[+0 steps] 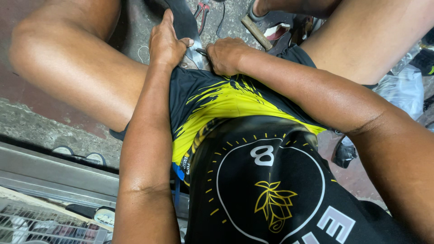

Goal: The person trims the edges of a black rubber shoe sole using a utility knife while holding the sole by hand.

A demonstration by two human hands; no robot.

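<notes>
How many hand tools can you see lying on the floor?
2: red-handled pliers at the top, beyond the left hand, and a wooden-handled hammer above the right hand. Legs may hide others.
</notes>
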